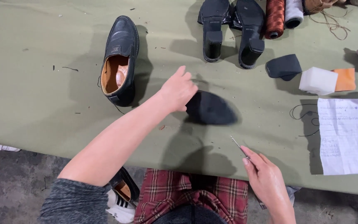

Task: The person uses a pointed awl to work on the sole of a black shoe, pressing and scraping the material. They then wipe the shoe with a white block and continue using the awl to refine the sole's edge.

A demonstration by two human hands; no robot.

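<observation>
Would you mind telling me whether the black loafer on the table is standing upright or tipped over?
Upright: the black loafer rests on its sole, its opening facing up and the tan lining visible.

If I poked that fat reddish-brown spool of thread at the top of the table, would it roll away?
Probably a little. The reddish-brown spool looks round and seems to lie on its side, so it could roll. But a white spool sits close on one side and black heeled soles on the other, so it would likely bump and stop. It looks firm, not floppy.
</observation>
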